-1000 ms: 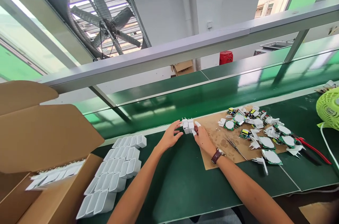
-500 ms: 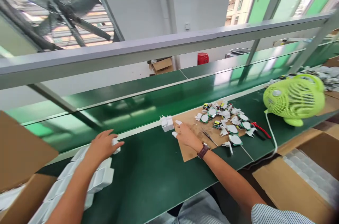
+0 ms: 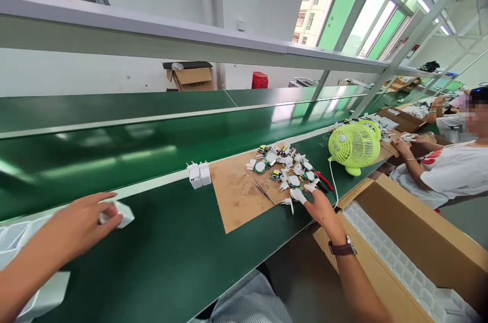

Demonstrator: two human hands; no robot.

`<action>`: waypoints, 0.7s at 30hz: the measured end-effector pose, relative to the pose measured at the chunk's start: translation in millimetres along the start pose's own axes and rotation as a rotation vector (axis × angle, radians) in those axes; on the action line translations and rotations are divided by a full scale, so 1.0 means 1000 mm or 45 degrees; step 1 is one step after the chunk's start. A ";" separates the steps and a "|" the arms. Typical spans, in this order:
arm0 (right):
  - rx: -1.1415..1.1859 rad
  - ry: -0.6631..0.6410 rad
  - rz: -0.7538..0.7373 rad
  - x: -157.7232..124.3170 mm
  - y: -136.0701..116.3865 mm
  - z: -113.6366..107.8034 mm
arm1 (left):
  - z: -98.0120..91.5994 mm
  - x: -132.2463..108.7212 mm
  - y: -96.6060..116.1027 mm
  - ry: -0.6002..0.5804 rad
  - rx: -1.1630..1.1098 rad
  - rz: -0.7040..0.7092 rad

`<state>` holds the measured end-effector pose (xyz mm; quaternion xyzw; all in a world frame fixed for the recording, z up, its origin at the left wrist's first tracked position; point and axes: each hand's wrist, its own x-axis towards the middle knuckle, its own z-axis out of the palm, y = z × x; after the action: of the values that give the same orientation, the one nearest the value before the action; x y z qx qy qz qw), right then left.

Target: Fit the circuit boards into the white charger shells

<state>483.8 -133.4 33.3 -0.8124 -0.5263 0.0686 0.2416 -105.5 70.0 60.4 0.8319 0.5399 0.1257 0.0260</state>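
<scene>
On the left, my left hand (image 3: pixel 86 224) has its thumb and fingers closed around a white plastic housing (image 3: pixel 126 215), just above the green bench. Rows of white open housings (image 3: pixel 49 292) lie partly under that forearm. My right hand (image 3: pixel 322 213), with white finger covers on two fingertips, reaches the near edge of a pile of small circuit boards with white plug parts (image 3: pixel 293 180). Its thumb and finger are apart, and no held item shows between them. Tweezers (image 3: pixel 264 193) lie on a brown cardboard sheet (image 3: pixel 232 206). Two white housings (image 3: pixel 199 174) stand at its left edge.
Red-handled pliers (image 3: pixel 324 180) lie beside the pile, near a green fan (image 3: pixel 354 145) with a white cable. An open carton (image 3: pixel 430 231) holding clear plastic trays stands at the bench's right front. A co-worker (image 3: pixel 450 160) sits farther right, hands on the bench.
The view has swung right. My right hand has moved from beside the two white housings across to the circuit board pile. My left hand has lifted a white housing from the rows.
</scene>
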 end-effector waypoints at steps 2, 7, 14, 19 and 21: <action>-0.059 -0.011 0.131 -0.004 -0.005 0.006 | 0.005 0.007 0.038 -0.073 -0.008 0.066; -0.052 0.040 0.241 0.003 -0.018 0.015 | 0.027 0.010 0.107 -0.119 -0.128 0.218; 0.234 0.066 0.270 0.012 -0.013 0.002 | 0.047 -0.016 0.096 0.004 -0.443 0.137; 0.843 0.072 0.079 0.014 -0.044 -0.008 | 0.059 -0.028 0.090 0.099 -0.678 -0.041; 0.885 0.001 -0.100 0.015 -0.075 0.000 | 0.065 -0.028 0.096 0.113 -0.755 -0.140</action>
<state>428.4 -95.1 70.0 -0.6607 -0.5021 0.2340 0.5066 -15.6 10.8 9.9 0.7512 0.5244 0.3126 0.2509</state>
